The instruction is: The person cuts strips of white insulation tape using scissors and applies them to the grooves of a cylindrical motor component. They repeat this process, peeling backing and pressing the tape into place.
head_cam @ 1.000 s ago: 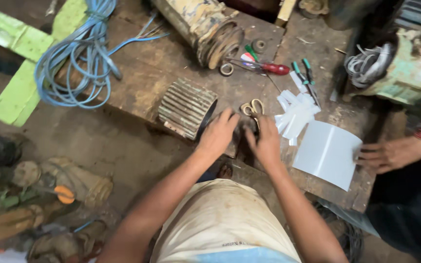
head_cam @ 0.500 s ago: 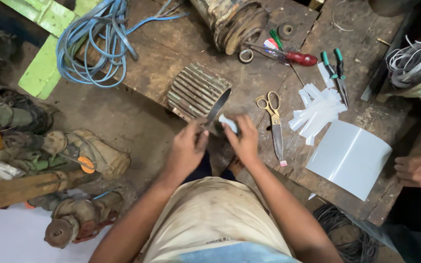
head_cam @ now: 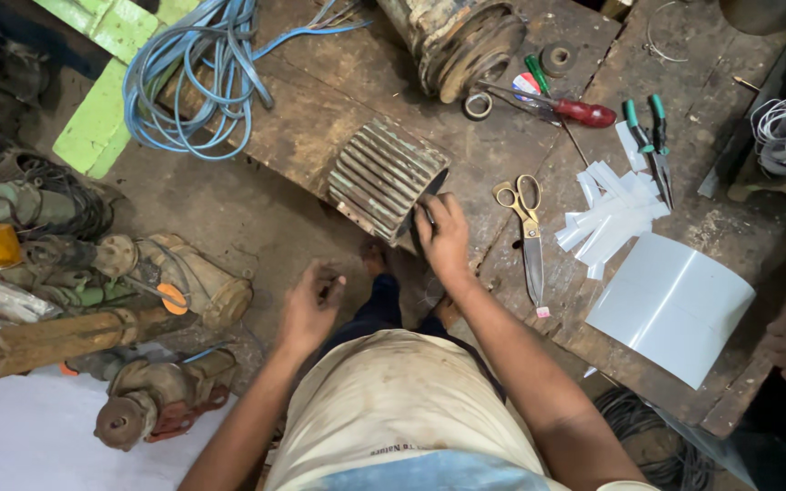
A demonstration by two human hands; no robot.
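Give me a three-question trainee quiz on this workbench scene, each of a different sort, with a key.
1. True or false: the right hand rests at the open end of the ribbed motor housing.
2. Which lies just right of that hand? A) scissors B) blue cable C) red-handled screwdriver
3. Fill in: the left hand is off the bench, above the ____.

Key: 1 true; 2 A; 3 floor
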